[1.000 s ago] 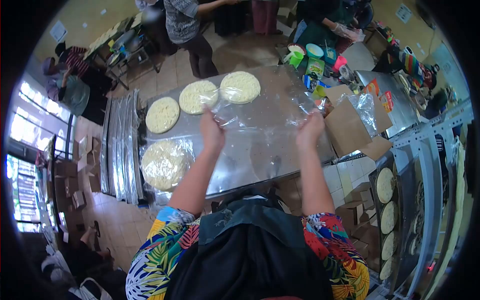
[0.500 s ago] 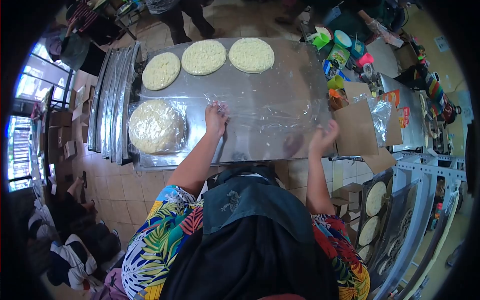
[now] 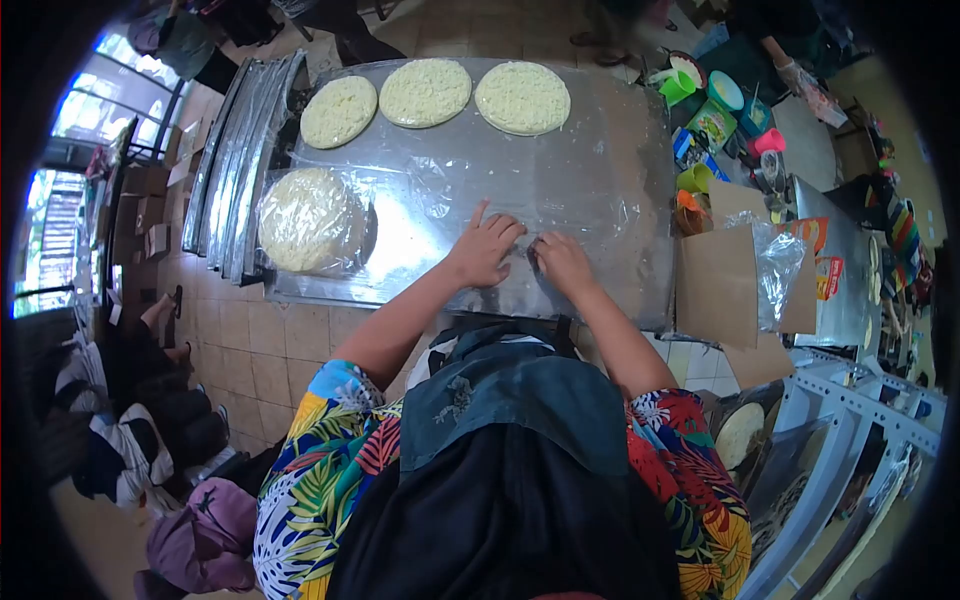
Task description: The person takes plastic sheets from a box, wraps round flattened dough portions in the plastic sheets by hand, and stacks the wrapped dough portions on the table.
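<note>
My left hand point(image 3: 487, 250) lies palm down over the middle of the metal tray point(image 3: 420, 270), fingers spread on clear plastic film point(image 3: 590, 212). Close beside it, the fingers of my right hand point(image 3: 562, 262) are bent together and appear to pinch the film's near edge; the grip is partly hidden. To the left, a round, pale flat base with a crumbly topping point(image 3: 308, 220) lies under clear plastic. Along the far edge are three similar uncovered rounds: a left one point(image 3: 339, 112), a middle one point(image 3: 425, 93) and a right one point(image 3: 523, 98).
Stacked metal trays point(image 3: 235, 165) stand at the left edge. On the right are an open cardboard box point(image 3: 718, 290), colourful cups and bowls point(image 3: 725, 90), and a grey metal rack point(image 3: 850, 400). Other people are at the far side and lower left.
My right hand has moved left from the tray's right end. My left hand has shifted right, bringing the two hands close together. The view has tilted slightly.
</note>
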A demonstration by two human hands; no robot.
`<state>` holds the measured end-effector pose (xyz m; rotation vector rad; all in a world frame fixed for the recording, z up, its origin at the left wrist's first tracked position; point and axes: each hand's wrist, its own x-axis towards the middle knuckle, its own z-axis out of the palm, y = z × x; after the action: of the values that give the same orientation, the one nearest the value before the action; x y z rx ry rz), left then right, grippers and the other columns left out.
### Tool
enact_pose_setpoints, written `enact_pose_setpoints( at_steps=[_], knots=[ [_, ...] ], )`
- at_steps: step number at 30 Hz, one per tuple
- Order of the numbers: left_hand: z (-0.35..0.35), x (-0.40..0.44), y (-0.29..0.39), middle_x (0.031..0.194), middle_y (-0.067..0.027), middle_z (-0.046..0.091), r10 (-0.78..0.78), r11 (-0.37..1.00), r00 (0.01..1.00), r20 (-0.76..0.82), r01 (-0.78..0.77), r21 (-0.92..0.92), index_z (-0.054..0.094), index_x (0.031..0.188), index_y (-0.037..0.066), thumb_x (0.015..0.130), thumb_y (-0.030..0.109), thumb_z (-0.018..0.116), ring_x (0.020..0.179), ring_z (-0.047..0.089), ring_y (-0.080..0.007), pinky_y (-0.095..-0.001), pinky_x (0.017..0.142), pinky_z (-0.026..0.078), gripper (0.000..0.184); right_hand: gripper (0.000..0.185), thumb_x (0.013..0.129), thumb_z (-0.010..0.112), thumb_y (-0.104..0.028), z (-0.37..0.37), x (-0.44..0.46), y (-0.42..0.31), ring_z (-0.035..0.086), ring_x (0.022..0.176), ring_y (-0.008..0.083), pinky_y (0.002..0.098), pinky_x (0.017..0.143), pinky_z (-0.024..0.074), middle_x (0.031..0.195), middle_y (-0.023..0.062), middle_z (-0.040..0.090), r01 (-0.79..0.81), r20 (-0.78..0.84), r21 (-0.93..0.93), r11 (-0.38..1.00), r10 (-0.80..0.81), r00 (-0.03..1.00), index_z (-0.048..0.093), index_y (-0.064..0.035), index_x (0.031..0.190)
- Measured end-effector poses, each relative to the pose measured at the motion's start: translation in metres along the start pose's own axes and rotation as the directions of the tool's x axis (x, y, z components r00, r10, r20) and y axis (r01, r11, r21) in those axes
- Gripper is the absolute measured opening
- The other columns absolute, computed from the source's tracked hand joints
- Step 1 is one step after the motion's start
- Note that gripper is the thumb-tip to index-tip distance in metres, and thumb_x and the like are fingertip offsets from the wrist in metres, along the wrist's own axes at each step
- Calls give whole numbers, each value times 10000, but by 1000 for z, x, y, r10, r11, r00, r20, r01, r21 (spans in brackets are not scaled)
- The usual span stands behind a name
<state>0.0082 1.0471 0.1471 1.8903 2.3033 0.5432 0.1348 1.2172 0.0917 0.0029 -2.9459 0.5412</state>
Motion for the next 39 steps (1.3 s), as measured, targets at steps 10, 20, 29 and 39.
enact_pose_setpoints(
  at_steps=[10, 20, 29, 39],
  knots=[
    [21, -40, -10, 921, -107, 560, -269, 960, 923, 275, 280, -1, 616, 802, 100, 678, 132, 624, 959, 551, -267, -439, 854, 373, 128, 266, 774, 635, -193, -23, -45, 1, 526, 1072, 291, 410, 878, 433, 1148, 101, 578, 58, -49, -17, 998, -58, 997, 646, -77, 1012],
    [42, 59, -66, 1027, -82, 584, -253, 963, 960, -123, 263, 66, 585, 984, 105, 755, 120, 576, 1056, 543, -259, -513, 1016, 268, 230, 398, 831, 447, -11, -46, 53, 58, 478, 1184, 287, 456, 1029, 329, 1233, 112, 554, -67, 80, -8, 998, 68, 994, 539, -85, 1211],
    [49, 61, -107, 815, -84, 640, -456, 878, 888, 67, 436, 197, 613, 878, 98, 752, 76, 537, 884, 621, -250, -526, 1012, 244, 149, 434, 822, 418, 18, -37, 59, 103, 546, 1093, 284, 440, 1028, 328, 1141, 115, 593, -180, 181, -50, 982, 186, 966, 531, -118, 1219],
    [51, 61, -86, 1137, -119, 510, -403, 863, 821, -404, 488, 131, 511, 1127, 109, 721, 57, 582, 1082, 502, -256, -542, 1004, 222, 416, 425, 770, 545, -4, -36, 46, 92, 503, 1089, 329, 414, 1002, 339, 1135, 157, 548, -230, -233, -4, 973, 223, 947, 548, -83, 1187]
  ],
)
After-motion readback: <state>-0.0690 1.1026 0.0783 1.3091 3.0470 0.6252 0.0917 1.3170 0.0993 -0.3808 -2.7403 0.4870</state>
